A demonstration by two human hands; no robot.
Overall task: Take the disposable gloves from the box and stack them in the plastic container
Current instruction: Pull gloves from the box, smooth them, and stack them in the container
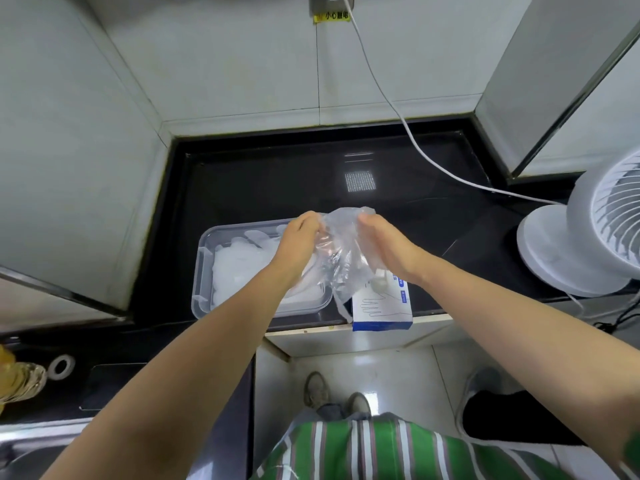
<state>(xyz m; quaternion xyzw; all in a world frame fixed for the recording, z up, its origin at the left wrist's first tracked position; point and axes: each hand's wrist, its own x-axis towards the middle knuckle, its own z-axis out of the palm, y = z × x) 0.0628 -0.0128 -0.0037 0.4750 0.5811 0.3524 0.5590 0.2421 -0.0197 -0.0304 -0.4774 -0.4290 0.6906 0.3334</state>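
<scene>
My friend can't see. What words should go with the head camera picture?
A left hand and right hand hold up a crumpled clear glove over a black counter. Below sit a plastic container with gloves inside and a blue-and-white glove box.

Left hand, right hand, both gripping (arms outstretched)

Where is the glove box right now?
In the head view the glove box sits at the front edge of the black counter, right of the plastic container, partly hidden beneath the right hand and the clear glove.
</scene>
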